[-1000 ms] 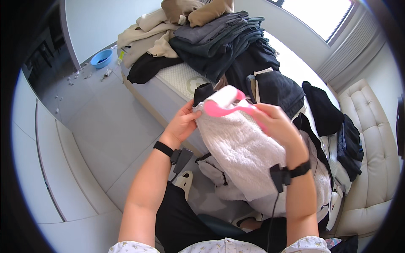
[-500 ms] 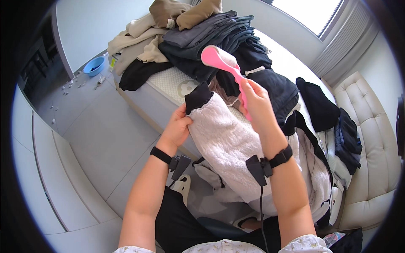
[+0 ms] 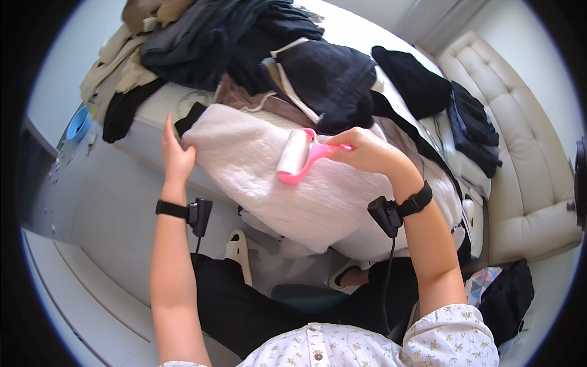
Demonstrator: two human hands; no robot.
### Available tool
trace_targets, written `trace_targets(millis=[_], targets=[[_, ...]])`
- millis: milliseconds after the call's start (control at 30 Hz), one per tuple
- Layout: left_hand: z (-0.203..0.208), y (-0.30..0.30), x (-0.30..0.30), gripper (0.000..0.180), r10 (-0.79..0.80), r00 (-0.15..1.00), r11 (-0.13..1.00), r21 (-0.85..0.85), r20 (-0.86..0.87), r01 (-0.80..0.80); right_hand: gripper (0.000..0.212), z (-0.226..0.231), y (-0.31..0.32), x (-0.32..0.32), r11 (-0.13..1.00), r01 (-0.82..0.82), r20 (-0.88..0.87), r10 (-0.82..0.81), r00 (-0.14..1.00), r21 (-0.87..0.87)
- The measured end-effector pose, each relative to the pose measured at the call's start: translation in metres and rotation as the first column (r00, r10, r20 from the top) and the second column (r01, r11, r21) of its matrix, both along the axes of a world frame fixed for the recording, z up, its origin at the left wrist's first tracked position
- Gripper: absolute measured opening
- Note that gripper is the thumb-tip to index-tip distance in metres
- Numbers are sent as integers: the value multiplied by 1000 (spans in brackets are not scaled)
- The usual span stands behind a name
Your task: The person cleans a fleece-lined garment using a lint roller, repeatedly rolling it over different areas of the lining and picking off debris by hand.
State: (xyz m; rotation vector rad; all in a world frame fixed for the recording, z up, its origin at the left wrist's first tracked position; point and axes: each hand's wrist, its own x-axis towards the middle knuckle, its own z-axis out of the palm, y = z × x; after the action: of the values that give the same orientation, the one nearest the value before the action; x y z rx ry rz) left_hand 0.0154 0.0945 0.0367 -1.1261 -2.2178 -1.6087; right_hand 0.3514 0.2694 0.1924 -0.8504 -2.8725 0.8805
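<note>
My right hand [image 3: 365, 150] grips the pink handle of a lint roller [image 3: 297, 153]. Its white roll lies on the pale fluffy fleece garment [image 3: 251, 168], which is spread over the bed edge and hangs toward my knees. At the garment's far left end is a black cuff [image 3: 191, 118]. Beside that cuff, my left hand [image 3: 178, 158] is open, fingers stretched out and thumb apart; whether its palm touches the fleece I cannot tell. Both wrists wear a black strap with a small device.
Dark folded clothes [image 3: 324, 76] and beige clothes [image 3: 125, 64] are heaped on the bed beyond the garment. More black clothing [image 3: 413, 82] lies by the tufted cream headboard [image 3: 507, 147]. A blue basin [image 3: 78, 124] stands on the floor at the far left, near scattered scraps.
My right hand has lowered the lint roller from the air onto the fleece. My left hand has let go of the cuff and opened. The view has shifted, with the garment spread flatter.
</note>
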Motion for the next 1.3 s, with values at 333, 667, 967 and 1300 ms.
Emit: trace_targets(millis=[333,667,967,1300], targets=[[-15,7,-9,58,-118,974,862,-507,-191,5,34,14,-8,178,917,339,-27,-352,935,-210],[62,13,72,76,-156,917,593,-777,-368,-211,27,-22,-31,345,642,460,-316,-733,602,-613],[80,23,319,130,-614,761,522,-832,-212,190,22,-75,-34,325,577,665,-697,-707,117,-474],[112,37,204,25,-576,733,760,-567,-362,317,24,-106,-59,390,437,635,-534,-844,47,-637]])
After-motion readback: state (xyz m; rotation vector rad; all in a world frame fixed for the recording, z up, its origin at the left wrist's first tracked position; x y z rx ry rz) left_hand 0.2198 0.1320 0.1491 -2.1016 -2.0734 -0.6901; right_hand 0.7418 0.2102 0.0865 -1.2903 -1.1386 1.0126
